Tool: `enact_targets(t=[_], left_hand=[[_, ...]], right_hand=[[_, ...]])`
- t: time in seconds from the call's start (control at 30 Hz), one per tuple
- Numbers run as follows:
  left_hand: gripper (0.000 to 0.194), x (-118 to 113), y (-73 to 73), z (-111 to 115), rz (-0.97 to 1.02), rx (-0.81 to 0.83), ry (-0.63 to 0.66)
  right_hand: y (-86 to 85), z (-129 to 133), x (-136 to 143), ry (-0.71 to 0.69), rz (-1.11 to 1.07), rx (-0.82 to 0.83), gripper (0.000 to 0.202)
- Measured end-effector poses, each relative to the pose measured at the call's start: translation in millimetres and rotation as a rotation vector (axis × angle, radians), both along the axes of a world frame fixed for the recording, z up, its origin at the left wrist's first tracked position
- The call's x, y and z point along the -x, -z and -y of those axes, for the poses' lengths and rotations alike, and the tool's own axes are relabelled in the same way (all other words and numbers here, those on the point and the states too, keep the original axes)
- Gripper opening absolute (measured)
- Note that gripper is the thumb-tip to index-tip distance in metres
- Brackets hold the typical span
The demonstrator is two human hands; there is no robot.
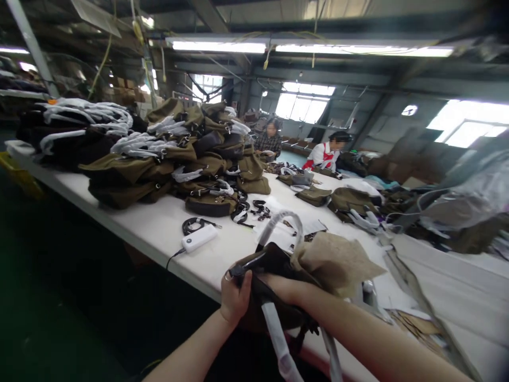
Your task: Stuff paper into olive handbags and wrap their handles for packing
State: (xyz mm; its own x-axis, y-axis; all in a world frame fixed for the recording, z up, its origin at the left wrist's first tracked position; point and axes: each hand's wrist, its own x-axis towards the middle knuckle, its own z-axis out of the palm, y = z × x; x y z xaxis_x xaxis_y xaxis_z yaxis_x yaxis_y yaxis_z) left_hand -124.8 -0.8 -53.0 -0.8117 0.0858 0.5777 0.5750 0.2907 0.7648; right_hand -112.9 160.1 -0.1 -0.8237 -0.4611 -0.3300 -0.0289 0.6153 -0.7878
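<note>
A dark handbag (274, 260) with white-wrapped handles sits at the table's near edge, its mouth partly open. One wrapped handle (284, 217) arches up behind the bag, while another wrapped strap (278, 339) hangs down its near side. My left hand (236, 294) is closed on the bag's left rim, thumb on top. Reaching into the opening is my right hand (276, 286), its fingers hidden inside. Crumpled tan paper (338, 260) bulges up at the bag's right side, above my right forearm.
Olive bags (214, 164) are piled on the white table (155, 233), with dark bags (79, 132) at far left. A white power bank (199, 239) with a cable lies nearby. Two people (324, 156) work at the far side. More bags (353, 204) lie right.
</note>
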Motion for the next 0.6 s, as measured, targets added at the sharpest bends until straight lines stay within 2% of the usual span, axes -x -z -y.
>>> enact_targets(t=[0.1,0.17,0.23,0.3,0.37,0.4,0.47,0.53,0.6], left_hand=[[0.034,8.7,7.3,3.3,0.046,-0.018,0.001],[0.035,14.0,10.7,6.3,0.085,-0.006,0.029],[0.037,15.8,6.3,10.9,0.054,-0.005,-0.005],[0.058,11.6,-9.8,17.6,-0.079,-0.022,-0.130],[0.080,2.2,-37.3,24.6,-0.290,-0.026,-0.241],[0.078,-3.0,-54.1,26.7,-0.395,-0.008,-0.223],[0.048,-10.2,-89.6,25.5,-0.505,0.072,-0.020],[0.020,-9.4,-121.0,15.2,-0.429,0.250,0.286],[0.022,-0.9,-140.5,-3.1,-0.276,0.505,0.496]], right_hand=[[-20.9,0.3,-2.3,0.043,-0.078,-0.158,0.035],[-45.1,0.2,-8.7,0.082,-0.134,-0.239,0.033],[-74.8,0.2,-22.6,0.135,-0.246,-0.285,0.031],[-104.8,0.8,-45.2,0.202,-0.456,-0.290,0.030],[-129.9,0.2,-74.3,0.272,-0.697,-0.275,0.025],[-139.6,-1.7,-89.6,0.312,-0.784,-0.274,0.023],[-152.7,-11.0,-117.8,0.413,-0.879,-0.299,0.026],[-158.0,-29.4,-138.5,0.525,-0.862,-0.356,0.036],[-156.4,-56.0,-149.5,0.653,-0.753,-0.435,0.042]])
